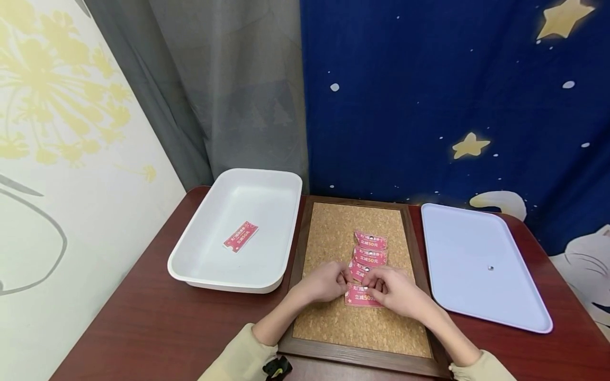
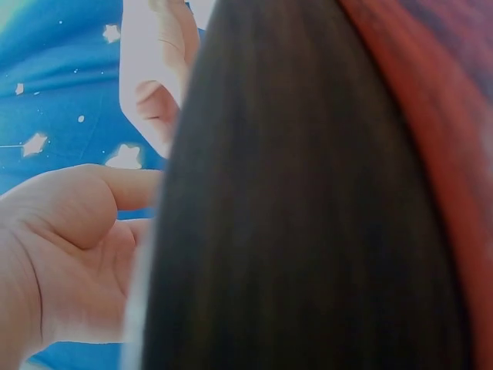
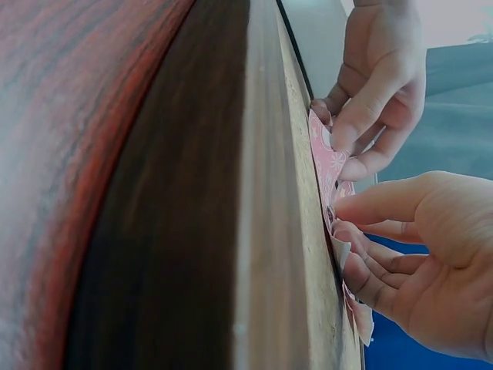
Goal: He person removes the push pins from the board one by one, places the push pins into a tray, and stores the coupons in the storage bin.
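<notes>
Several pink paper coupons [image 1: 370,257] overlap in a column on a wood-framed cork board [image 1: 357,330], with small silver thumbtacks near their top edges. The lowest coupon [image 1: 358,301] lies under both hands. My left hand [image 1: 326,281] pinches its left side between thumb and fingers; in the right wrist view the coupon's edge [image 3: 322,139] stands slightly off the cork. At its top edge, my right hand [image 1: 395,290] holds a thumbtack [image 1: 366,287] with thumb and forefinger. The left wrist view is mostly blocked by the dark frame [image 2: 300,193].
Left of the board stands a deep white tub [image 1: 195,264] with one coupon [image 1: 241,236] inside. A shallow pale tray [image 1: 462,238] on the right carries a single thumbtack [image 1: 491,268]. All rest on a reddish-brown table [image 1: 157,317], before a blue starry curtain [image 1: 381,132].
</notes>
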Demonstrator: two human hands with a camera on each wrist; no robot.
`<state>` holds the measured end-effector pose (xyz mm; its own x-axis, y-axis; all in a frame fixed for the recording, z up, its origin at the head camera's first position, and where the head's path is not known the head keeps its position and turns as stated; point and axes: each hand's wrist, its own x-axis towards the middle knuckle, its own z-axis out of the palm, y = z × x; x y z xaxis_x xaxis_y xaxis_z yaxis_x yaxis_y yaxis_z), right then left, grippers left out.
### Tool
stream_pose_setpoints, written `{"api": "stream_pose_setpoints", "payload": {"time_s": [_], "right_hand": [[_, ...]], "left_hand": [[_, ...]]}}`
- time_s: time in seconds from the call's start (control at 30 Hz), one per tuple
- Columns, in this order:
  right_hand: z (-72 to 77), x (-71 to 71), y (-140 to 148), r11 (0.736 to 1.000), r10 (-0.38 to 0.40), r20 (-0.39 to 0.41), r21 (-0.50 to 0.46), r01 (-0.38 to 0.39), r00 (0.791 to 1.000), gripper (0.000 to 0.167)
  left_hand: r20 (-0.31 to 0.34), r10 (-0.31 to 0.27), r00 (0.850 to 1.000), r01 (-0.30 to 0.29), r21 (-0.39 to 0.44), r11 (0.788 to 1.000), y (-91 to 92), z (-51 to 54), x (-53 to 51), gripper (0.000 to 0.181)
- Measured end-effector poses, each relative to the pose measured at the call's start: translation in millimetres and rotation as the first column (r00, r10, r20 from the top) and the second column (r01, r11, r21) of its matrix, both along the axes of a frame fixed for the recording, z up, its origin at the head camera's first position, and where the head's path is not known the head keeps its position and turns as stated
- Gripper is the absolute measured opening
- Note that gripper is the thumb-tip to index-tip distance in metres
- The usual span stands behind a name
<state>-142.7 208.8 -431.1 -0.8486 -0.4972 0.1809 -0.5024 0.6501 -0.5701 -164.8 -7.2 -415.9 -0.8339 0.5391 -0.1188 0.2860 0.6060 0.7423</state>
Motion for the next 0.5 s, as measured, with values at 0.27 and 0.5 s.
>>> {"api": "stream_pose_setpoints", "payload": {"time_s": [0.27,0.5], "right_hand": [[2.3,-1.2,-5.4,0.999,-0.021,0.004,0.040,0.021,1.000,0.017],[3.0,-3.1,-7.4,0.999,-0.022,0.052,0.028,0.021,0.998,0.014]], "left_hand": [[0.014,0.017,1.000,-0.017,-0.004,1.000,1.0,-0.1,-1.4,0.011],[0.005,0.016,1.000,-0.016,-0.007,1.000,1.3,-1.1,-1.7,0.013]]}}
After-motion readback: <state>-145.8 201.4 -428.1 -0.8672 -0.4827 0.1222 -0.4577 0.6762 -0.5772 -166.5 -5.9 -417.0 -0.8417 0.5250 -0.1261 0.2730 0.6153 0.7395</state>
